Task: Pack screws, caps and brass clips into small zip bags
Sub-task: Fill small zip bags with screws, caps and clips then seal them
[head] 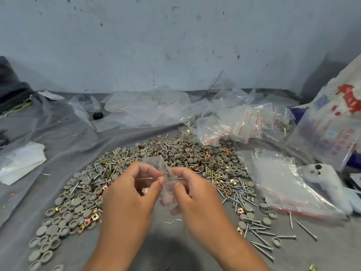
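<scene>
A small clear zip bag (163,166) is held up between both hands over the pile. My left hand (130,194) pinches its left edge with thumb and forefinger. My right hand (193,194) grips the right edge with curled fingers. Grey round caps (78,204), brass clips (93,217) and silver screws (259,234) lie mixed in a wide arc on the grey cloth (64,145) around the hands. What the bag holds is blurred.
A stack of empty red-striped zip bags (281,184) lies at the right, more bags (252,118) behind it. A white controller (324,180) sits at the far right beside a printed sack (336,114). White plastic (19,163) lies left; a wall stands behind.
</scene>
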`<state>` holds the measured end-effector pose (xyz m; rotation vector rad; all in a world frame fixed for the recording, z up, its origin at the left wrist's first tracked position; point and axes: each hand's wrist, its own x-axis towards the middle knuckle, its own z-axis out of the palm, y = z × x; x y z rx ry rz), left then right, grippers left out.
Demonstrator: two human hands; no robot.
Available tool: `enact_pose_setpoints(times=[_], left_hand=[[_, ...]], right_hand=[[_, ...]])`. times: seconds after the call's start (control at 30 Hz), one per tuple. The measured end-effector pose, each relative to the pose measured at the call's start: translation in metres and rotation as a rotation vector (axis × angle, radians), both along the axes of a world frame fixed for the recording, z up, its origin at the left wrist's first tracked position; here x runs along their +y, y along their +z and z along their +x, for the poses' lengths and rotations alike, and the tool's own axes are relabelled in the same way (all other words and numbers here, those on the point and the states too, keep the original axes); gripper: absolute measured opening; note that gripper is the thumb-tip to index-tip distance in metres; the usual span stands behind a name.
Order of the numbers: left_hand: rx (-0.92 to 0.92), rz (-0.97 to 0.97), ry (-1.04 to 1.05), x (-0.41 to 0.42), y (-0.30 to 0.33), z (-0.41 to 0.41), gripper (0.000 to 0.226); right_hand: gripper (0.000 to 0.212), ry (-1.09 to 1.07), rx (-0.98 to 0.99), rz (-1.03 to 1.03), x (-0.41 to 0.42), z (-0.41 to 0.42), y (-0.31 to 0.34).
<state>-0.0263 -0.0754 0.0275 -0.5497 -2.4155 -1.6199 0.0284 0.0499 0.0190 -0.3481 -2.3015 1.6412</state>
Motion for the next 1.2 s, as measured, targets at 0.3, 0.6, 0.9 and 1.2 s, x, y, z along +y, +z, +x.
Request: enact_pose_setpoints(times=[0.3, 0.6, 0.9, 1.2], left_hand=[[0.231, -0.370, 0.169, 0.007, -0.004, 0.010, 0.036], [0.058, -0.180, 0.213, -0.020, 0.005, -0.007, 0.032], [-0.286, 0.018, -0.001, -0.048, 0.010, -0.033, 0.049], [-0.301, -0.125, -0.131, -0.061, 0.000, -0.033, 0.017]], right_hand=[[0.039, -0.034, -0.225, 0.395, 0.005, 0.015, 0.006], [0.020, -0.009, -0.283, 0.532, 0.028, -0.023, -0.015], [0.041, 0.188, -0.137, 0.895, 0.044, -0.125, -0.015], [0.032, 0.367, -0.460, 1.120, 0.051, -0.134, -0.003]])
